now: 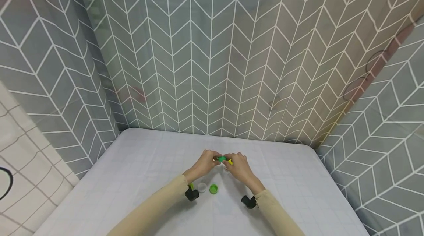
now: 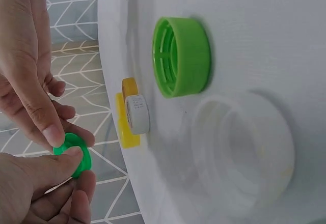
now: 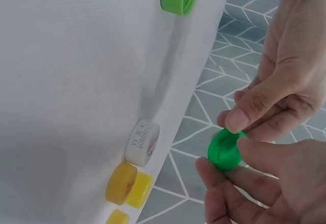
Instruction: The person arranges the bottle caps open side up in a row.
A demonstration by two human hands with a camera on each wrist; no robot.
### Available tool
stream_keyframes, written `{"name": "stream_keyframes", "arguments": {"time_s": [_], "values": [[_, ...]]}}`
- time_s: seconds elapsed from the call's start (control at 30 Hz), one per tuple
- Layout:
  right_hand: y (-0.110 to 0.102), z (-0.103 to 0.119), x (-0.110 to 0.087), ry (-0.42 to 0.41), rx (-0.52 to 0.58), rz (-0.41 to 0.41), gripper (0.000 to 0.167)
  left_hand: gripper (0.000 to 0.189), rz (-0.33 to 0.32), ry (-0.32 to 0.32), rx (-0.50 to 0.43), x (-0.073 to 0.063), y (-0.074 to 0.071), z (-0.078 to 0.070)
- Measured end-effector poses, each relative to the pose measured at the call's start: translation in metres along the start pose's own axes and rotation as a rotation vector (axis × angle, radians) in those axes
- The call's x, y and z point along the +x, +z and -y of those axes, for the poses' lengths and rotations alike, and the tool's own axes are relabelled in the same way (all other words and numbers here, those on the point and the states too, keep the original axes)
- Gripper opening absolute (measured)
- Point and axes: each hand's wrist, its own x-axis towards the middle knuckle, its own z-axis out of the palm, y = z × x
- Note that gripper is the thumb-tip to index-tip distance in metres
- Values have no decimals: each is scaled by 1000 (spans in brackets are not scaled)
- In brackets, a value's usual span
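Observation:
Both hands hold one small green bottle cap up in front, over the far half of the table. My left hand pinches its left side between thumb and fingers; in the left wrist view the thumb lies across the cap. From the other side my right hand pinches the same cap, its thumb reaching over the rim in the right wrist view. Below the hands stand a white cap with printed text, an orange-yellow cap and a yellow cap.
Nearer me on the white-covered table lie a light green cap and a translucent white cap. Another yellow-green piece is partly hidden by the left wrist. Patterned curtains surround the table's far side and flanks.

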Motion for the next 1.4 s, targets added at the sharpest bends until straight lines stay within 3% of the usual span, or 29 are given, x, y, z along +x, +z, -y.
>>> {"name": "stream_keyframes", "arguments": {"time_s": [0.3, 0.57, 1.0, 1.4], "values": [[-4, -5, -3, -5, 90, 78, 25, 18, -5, 25, 0, -6, 0, 0], [-15, -1, -3, -27, 116, 83, 22, 16, -18, 42, -13, -7, -7, -8], [-22, 8, -9, -48, 54, 34, 21, 14, -15, -3, 28, -12, -11, -20], [-25, 10, -18, -28, -11, 92, 15, 12, 31, -14, 130, -19, -6, -21]]}}
